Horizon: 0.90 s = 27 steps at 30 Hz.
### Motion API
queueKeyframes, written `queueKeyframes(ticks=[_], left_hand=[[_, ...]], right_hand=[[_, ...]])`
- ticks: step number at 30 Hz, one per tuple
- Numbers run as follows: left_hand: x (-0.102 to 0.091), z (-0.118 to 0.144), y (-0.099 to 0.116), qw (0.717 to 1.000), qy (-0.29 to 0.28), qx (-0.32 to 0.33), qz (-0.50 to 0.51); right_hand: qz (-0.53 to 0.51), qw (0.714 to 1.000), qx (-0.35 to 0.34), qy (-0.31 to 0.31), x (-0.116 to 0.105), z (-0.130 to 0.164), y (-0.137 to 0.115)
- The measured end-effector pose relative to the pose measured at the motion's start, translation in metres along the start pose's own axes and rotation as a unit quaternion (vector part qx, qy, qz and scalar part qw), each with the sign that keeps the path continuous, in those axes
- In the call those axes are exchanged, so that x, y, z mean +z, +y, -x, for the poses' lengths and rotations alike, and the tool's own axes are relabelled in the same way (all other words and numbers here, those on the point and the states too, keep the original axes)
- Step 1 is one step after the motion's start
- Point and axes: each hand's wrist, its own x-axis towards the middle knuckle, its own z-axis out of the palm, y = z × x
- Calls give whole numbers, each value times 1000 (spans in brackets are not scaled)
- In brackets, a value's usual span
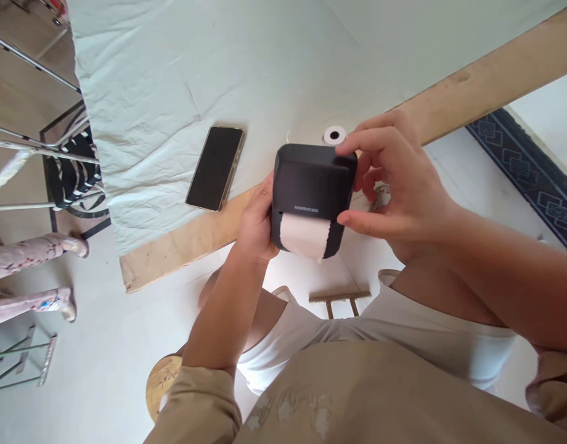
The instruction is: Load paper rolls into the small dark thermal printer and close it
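A small black label printer point(315, 182) is held up over the table's front edge, with light lettering on its lid. Out of its front slot hangs a strip of white paper point(305, 236) with a ragged end. My left hand point(258, 222) is wrapped round the printer's left side, its fingers partly hidden underneath. At the other side, my right hand point(394, 179) touches the lid's upper right corner with a fingertip, and its thumb rests by the lower right edge. Just behind the printer, a small white paper roll point(334, 135) with a dark core lies on the cloth.
A phone point(216, 168) with a dark screen lies left of the printer on the pale green tablecloth point(265, 68). The table's bare wooden edge point(182, 266) runs along the front. A wooden stool point(162, 385) stands at lower left. Another person's legs point(29, 259) show at far left.
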Motion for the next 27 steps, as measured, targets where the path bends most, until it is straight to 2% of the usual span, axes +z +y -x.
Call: queueKeyframes(ticks=[3, 7, 10, 13, 14, 16, 18, 21, 24, 27], left_hand=[[6, 7, -2, 1000, -22, -9, -2], [4, 9, -10, 992, -85, -92, 22], [3, 7, -23, 982, -163, -87, 45], [2, 6, -35, 970, -241, -30, 29], [2, 5, -38, 968, -251, -13, 17], [1, 4, -41, 972, -236, 13, -4], [0, 3, -42, 979, -202, 32, -22], [-1, 2, -42, 981, -183, 55, -45], [-1, 2, -41, 977, -189, 77, -67], [-2, 3, -41, 973, -195, 97, -80]], right_hand=[[20, 999, -23, -34, -6, 3, 1], [-9, 999, 40, -5, -8, 4, -7], [-20, 991, 103, 85, -8, 1, -19], [-20, 961, 182, 207, -10, -4, -26], [-34, 953, 191, 231, -11, -6, -27], [-59, 950, 171, 253, -12, -7, -26], [-31, 964, 141, 221, -12, -5, -24], [112, 985, 105, 83, -11, -2, -25], [250, 958, 132, -52, -8, 0, -32], [322, 918, 194, -128, -7, -4, -42]])
